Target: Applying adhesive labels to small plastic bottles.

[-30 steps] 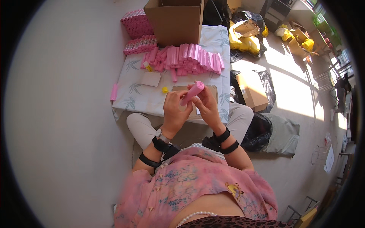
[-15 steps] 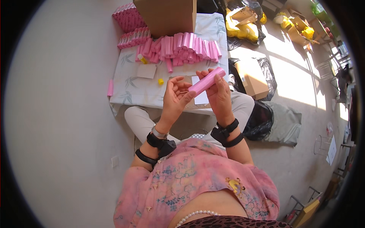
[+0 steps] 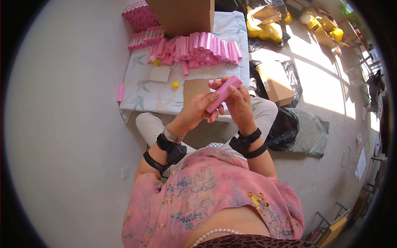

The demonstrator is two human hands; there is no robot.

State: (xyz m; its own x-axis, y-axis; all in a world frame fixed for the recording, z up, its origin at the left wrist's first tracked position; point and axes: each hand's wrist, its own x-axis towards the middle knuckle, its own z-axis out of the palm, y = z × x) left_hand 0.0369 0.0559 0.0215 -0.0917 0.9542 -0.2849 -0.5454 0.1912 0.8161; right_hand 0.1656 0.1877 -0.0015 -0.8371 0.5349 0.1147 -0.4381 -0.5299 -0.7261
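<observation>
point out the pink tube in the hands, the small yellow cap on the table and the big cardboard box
pink tube [image 3: 222, 94], head view, middle of its length between both hands
small yellow cap [image 3: 175, 85], head view, its top
cardboard box [image 3: 182, 16], head view, its near side wall

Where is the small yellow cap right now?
In the head view the yellow cap lies on the low table, left of the brown card and below the pink tube pile.
</observation>
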